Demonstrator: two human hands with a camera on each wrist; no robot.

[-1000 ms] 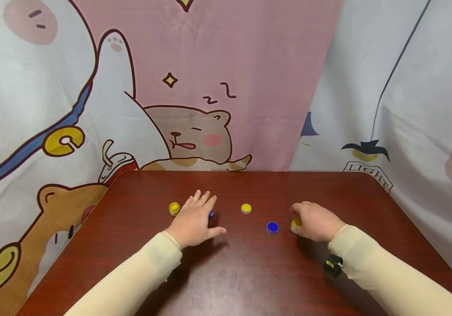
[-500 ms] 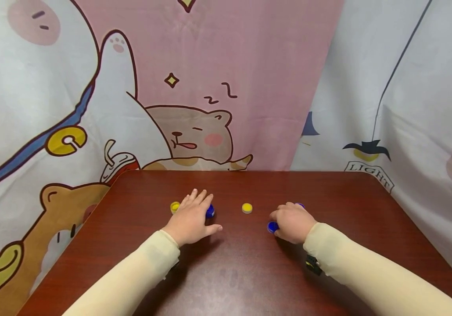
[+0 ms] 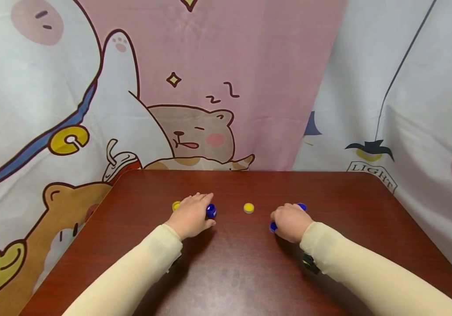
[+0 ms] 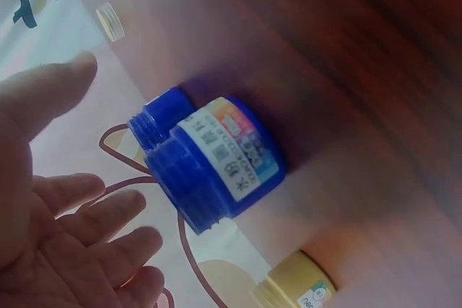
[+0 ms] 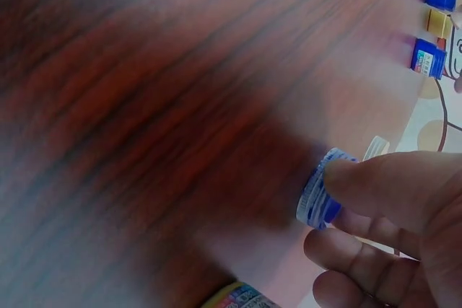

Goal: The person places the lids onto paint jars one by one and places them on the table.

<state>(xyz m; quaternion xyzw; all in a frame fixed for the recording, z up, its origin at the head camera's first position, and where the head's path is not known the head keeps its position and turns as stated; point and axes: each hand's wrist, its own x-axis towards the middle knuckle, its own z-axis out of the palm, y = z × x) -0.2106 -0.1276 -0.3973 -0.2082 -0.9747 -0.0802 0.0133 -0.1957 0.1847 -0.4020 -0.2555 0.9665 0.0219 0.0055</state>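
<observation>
A: What are you holding, and where is it?

B: You have a blue lid (image 5: pixel 312 192) pinched between the thumb and fingers of your right hand (image 3: pixel 291 223), well to the right of the jars. I can't tell whether it clears the table (image 3: pixel 230 272).

A: What is different from a second ago?

B: Your right hand is further left, on this lid rather than at the yellow-topped piece. I take that to mean your work now centres on the lid, with the grip already made.

A: And your other hand?

B: Your left hand (image 3: pixel 190 216) holds nothing. Its fingers lie loose, apart from the nearer blue jar (image 4: pixel 224 156).

A: Count outward for the operator.

B: You have three lids: the pinched one, a second blue lid (image 3: pixel 302 206) behind your right hand, and a yellow lid (image 3: pixel 248 208) between your hands. You have three jars by your left: the nearer blue one, a farther blue jar (image 4: pixel 166 115) and a yellow jar (image 4: pixel 299 283). One yellow-edged labelled thing (image 5: pixel 242 298) is cut off; you can't tell jar from lid there.
</observation>
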